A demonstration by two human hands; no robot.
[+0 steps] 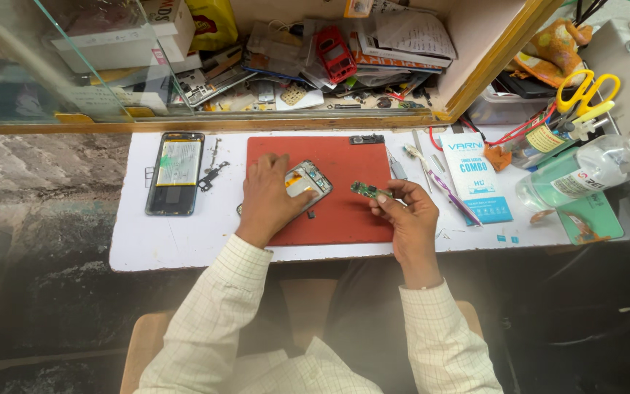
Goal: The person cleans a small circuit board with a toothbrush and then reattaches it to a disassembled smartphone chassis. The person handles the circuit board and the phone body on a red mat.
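Observation:
My left hand (pixel 270 195) rests on an opened phone body (pixel 308 179) lying on the red work mat (pixel 344 157); its fingers press on the phone's lower edge. My right hand (pixel 408 216) pinches a small green circuit board (pixel 367 191) between thumb and fingers, just above the mat's right side. A tiny dark part (pixel 310 214) lies on the mat between both hands.
A second opened phone (pixel 176 172) with a pale battery lies at the left of the white table (pixel 154 241). A blue and white packet (pixel 475 175), tweezers, a clear bottle (pixel 585 175) and yellow scissors (pixel 585 91) sit right. A cluttered shelf runs behind.

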